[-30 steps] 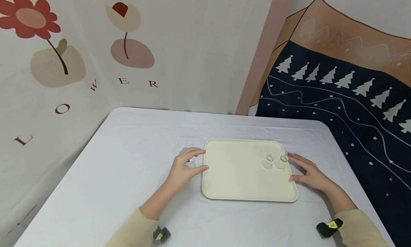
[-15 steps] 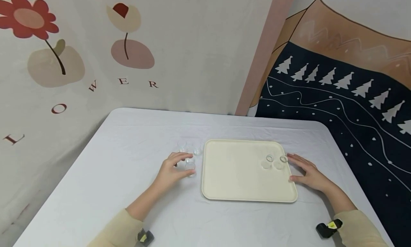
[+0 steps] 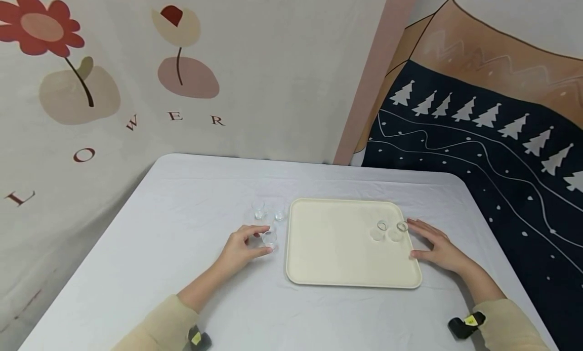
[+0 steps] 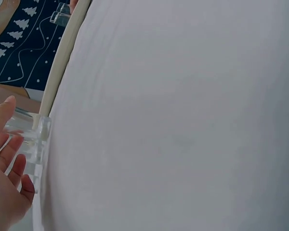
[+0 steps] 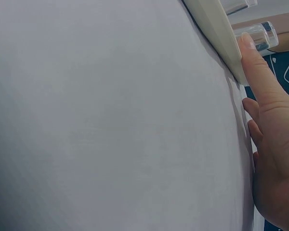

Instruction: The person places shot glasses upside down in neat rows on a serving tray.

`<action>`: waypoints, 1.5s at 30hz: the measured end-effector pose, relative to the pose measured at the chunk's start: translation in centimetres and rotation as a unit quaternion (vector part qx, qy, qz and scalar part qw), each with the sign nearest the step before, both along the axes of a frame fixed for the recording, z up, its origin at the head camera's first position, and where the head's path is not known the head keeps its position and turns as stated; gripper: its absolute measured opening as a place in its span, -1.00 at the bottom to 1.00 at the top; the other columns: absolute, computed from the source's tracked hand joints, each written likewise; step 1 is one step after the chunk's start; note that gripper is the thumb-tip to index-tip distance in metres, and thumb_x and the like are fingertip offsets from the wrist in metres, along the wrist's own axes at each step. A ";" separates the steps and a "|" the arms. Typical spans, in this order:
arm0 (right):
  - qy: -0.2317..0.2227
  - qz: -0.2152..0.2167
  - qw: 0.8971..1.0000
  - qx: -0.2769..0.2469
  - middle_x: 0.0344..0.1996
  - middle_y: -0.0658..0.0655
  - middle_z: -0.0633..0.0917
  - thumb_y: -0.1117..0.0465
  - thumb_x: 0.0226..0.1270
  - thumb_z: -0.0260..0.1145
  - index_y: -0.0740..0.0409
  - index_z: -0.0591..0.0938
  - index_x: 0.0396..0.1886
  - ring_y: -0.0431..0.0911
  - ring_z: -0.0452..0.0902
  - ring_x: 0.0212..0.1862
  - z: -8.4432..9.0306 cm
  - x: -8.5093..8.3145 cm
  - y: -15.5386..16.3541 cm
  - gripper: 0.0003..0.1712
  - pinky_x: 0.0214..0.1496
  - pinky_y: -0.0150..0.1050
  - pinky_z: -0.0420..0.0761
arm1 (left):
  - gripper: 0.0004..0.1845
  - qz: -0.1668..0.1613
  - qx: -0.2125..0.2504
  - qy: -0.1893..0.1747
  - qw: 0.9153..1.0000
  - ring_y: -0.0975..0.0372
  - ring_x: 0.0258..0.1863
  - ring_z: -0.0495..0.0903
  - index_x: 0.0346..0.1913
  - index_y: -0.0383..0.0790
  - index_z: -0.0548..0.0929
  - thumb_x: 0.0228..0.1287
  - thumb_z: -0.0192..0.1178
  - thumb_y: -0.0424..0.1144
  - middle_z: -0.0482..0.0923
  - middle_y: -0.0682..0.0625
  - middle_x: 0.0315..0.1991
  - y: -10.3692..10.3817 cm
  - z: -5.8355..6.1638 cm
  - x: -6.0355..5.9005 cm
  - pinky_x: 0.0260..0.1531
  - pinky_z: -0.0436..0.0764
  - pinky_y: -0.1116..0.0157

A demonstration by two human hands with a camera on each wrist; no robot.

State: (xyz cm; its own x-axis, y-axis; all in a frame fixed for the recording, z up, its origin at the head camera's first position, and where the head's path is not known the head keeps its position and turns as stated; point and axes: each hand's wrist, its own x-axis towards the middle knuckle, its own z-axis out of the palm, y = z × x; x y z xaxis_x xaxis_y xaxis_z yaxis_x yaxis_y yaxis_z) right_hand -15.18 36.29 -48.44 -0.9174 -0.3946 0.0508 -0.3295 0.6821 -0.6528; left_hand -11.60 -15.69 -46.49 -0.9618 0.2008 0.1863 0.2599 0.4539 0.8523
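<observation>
In the head view, my left hand point(image 3: 238, 248) is at a small clear glass point(image 3: 269, 238), left of the cream tray point(image 3: 334, 270). Its thumb and fingers are spread around the glass; the left wrist view shows the thumb apart from the clear glass point(image 4: 43, 130). Two more clear glasses, one farther left point(image 3: 259, 209) and one nearer the tray point(image 3: 280, 214), stand just behind. At the tray's right edge rests my right hand point(image 3: 439, 247), fingers extended and thumb against the rim. Close to it on the tray are two clear glasses, a left glass point(image 3: 377, 234) and a right glass point(image 3: 395, 234).
A white cloth point(image 3: 218, 189) covers the table. Behind it hang a curtain with flower prints point(image 3: 273, 87) and a dark fabric with tree prints point(image 3: 478, 138). Black cameras sit at the left wrist point(image 3: 199, 338) and right wrist point(image 3: 465, 326).
My left hand has moved left from the tray's left edge to the nearest clear glass, then slightly nearer the body. The right hand and tray have stayed in place.
</observation>
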 end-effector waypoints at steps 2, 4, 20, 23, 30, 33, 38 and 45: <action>0.000 0.000 1.000 0.000 0.37 0.40 0.22 0.09 0.04 0.50 0.20 0.33 0.38 0.44 -0.07 0.36 0.0 0.0 0.0 -0.09 0.18 0.48 -0.09 | -0.49 0.001 -0.001 -0.004 1.000 0.13 -0.27 0.44 0.04 -0.23 0.68 -0.08 0.52 -0.27 0.60 0.06 -0.22 -0.1 -0.4 0.0 -0.29 0.39 0.29; 0.001 0.000 1.000 0.001 0.37 0.41 0.23 0.09 0.04 0.50 0.20 0.33 0.38 0.44 -0.07 0.36 0.1 0.0 -0.1 -0.10 0.18 0.48 -0.09 | -0.50 0.003 -0.003 -0.008 1.000 0.14 -0.30 0.43 0.02 -0.23 0.68 -0.08 0.52 -0.27 0.57 0.06 -0.25 -0.1 -0.7 -0.1 -0.29 0.41 0.29; 0.006 0.001 1.000 0.003 0.37 0.40 0.22 0.09 0.05 0.49 0.19 0.33 0.38 0.44 -0.06 0.36 0.1 -0.2 -0.1 -0.10 0.17 0.49 -0.10 | -0.61 0.025 -0.032 -0.007 0.999 0.19 -0.13 0.53 -0.12 -0.31 0.71 -0.11 0.51 -0.37 0.63 0.02 -0.20 0.4 -1.9 -0.3 -0.02 0.51 0.21; 0.007 0.002 1.000 0.001 0.36 0.41 0.23 0.10 0.05 0.49 0.21 0.33 0.38 0.45 -0.06 0.35 0.1 -0.1 -0.1 -0.10 0.17 0.49 -0.09 | -0.62 0.026 -0.033 -0.003 0.999 0.20 -0.13 0.53 -0.14 -0.29 0.71 -0.11 0.52 -0.34 0.64 0.04 -0.21 0.5 -1.9 -0.3 -0.03 0.52 0.22; 0.000 -0.003 1.000 0.003 0.37 0.40 0.22 0.09 0.05 0.49 0.20 0.33 0.38 0.43 -0.07 0.36 0.0 -0.1 -0.1 -0.10 0.17 0.49 -0.10 | -0.67 0.029 -0.027 -0.013 0.999 0.20 -0.14 0.54 -0.20 -0.26 0.73 -0.13 0.52 -0.35 0.61 0.05 -0.23 0.5 -1.6 -0.2 -0.03 0.52 0.23; -0.004 -0.005 1.000 0.004 0.37 0.40 0.22 0.08 0.06 0.49 0.20 0.32 0.39 0.43 -0.08 0.37 0.0 0.0 -0.1 -0.10 0.18 0.49 -0.11 | -0.68 0.032 -0.025 -0.017 0.999 0.21 -0.16 0.55 -0.22 -0.24 0.73 -0.14 0.53 -0.36 0.59 0.06 -0.26 0.5 -1.4 -0.1 -0.05 0.53 0.22; -0.004 -0.006 1.000 0.003 0.37 0.40 0.22 0.08 0.06 0.49 0.20 0.33 0.38 0.43 -0.08 0.37 0.0 0.0 -0.2 -0.10 0.18 0.49 -0.12 | -0.72 0.029 -0.021 -0.017 0.999 0.20 -0.21 0.55 -0.27 -0.19 0.73 -0.13 0.53 -0.34 0.58 0.08 -0.30 0.4 -0.9 0.1 -0.11 0.54 0.17; -0.014 -0.011 1.000 -0.006 0.38 0.39 0.22 0.09 0.05 0.49 0.21 0.33 0.38 0.42 -0.11 0.38 0.0 0.1 -0.1 -0.10 0.18 0.49 -0.15 | -0.74 0.025 -0.028 -0.017 0.999 0.18 -0.29 0.50 -0.29 -0.12 0.72 -0.11 0.53 -0.30 0.58 0.13 -0.33 0.4 -0.1 0.1 -0.24 0.48 0.17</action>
State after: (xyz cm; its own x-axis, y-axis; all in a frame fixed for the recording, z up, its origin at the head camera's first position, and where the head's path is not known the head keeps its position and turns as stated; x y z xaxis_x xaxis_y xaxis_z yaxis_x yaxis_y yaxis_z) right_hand -15.11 36.16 -48.40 -0.9273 -0.3731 0.0291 -0.2949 0.6807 -0.6706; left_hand -11.50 -15.27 -46.57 -0.9765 0.1616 0.1427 0.2067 0.5136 0.8328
